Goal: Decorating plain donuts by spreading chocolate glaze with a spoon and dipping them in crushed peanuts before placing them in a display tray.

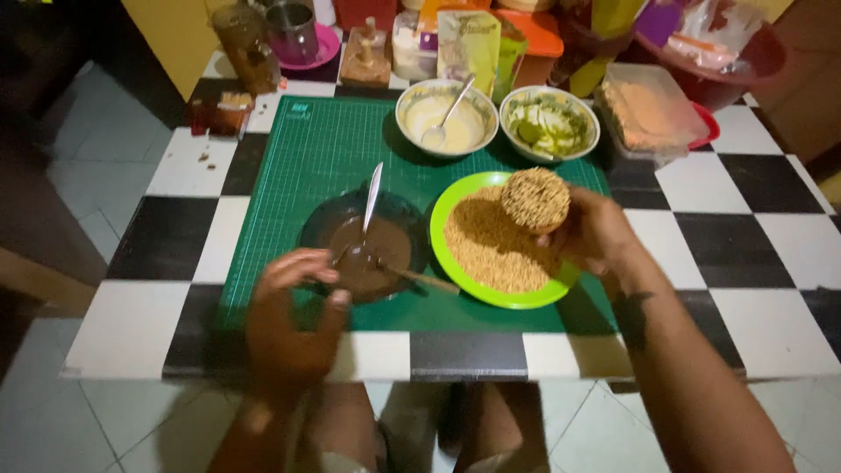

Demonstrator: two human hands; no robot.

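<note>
My right hand [596, 235] holds a round doughnut [535, 199] coated in brown crumbs, over the green plate [504, 298] heaped with the same crumbs. My left hand [292, 320] rests at the near rim of a dark bowl [328, 217] of melted chocolate, fingers apart and curled, holding nothing I can make out. A metal spoon [371, 200] and a thin wooden stick [422, 279] lie in the chocolate. All of it sits on a green cutting mat [298, 175].
Behind the plate stand a bowl of white glaze with a spoon [445, 116] and a bowl of green-and-white glaze [549, 123]. A clear lidded box [646, 109], jars, packets and a metal cup [293, 29] crowd the back of the black-and-white checked table [745, 254].
</note>
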